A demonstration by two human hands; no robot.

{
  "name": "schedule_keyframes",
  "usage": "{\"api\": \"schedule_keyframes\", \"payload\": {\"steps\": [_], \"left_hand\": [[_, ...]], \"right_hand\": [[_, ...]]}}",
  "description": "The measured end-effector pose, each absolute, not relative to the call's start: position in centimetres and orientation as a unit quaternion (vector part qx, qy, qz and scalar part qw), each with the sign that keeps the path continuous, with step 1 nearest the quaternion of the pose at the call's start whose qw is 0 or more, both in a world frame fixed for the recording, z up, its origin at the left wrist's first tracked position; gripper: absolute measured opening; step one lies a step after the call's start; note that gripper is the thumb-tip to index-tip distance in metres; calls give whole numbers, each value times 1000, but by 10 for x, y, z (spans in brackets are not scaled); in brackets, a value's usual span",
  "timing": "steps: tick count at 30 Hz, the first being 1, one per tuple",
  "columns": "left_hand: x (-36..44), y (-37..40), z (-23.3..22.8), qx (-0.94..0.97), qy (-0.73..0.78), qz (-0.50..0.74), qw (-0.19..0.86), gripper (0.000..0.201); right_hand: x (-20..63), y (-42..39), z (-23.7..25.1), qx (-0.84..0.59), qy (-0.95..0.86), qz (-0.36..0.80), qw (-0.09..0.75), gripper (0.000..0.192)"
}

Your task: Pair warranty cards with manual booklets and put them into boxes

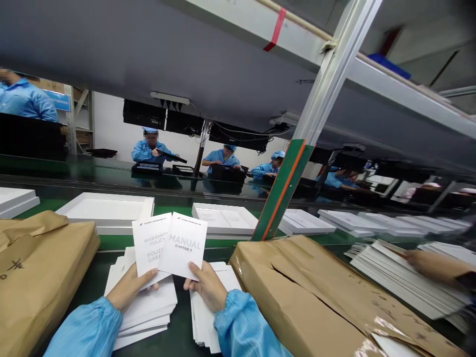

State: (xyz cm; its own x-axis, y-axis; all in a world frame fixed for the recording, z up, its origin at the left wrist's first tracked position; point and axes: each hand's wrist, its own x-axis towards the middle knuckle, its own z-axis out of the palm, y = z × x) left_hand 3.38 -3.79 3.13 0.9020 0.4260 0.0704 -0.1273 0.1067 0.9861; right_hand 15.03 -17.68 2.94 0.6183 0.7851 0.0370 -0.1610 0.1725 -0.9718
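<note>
Left hand (128,287) pinches the warranty leaflet (148,250), right hand (210,288) the manual (187,244), both lower centre. Edges overlap — I'd watch for a loose pinch letting one slide out.

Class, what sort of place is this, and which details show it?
Probably a factory packing line: open white boxes lie in a row, workers in blue caps are opposite, and the right hand holds a printed manual.
</note>
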Motion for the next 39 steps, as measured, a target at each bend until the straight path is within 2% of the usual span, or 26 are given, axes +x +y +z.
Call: {"api": "schedule_keyframes", "payload": {"steps": [13, 22, 29, 39], "left_hand": [[36, -41, 33, 593, 142, 249, 753, 59], [39, -32, 25, 619, 116, 240, 739, 39], [43, -25, 16, 638, 96, 252, 721, 34], [42, -26, 17, 602, 103, 255, 750, 37]], "right_hand": [[149, -178, 31, -551, -339, 344, 680, 35], [149, -174, 30, -579, -331, 322, 672, 32], [147, -174, 33, -594, -320, 314, 668, 26], [146, -172, 31, -633, -332, 293, 635, 29]]}}
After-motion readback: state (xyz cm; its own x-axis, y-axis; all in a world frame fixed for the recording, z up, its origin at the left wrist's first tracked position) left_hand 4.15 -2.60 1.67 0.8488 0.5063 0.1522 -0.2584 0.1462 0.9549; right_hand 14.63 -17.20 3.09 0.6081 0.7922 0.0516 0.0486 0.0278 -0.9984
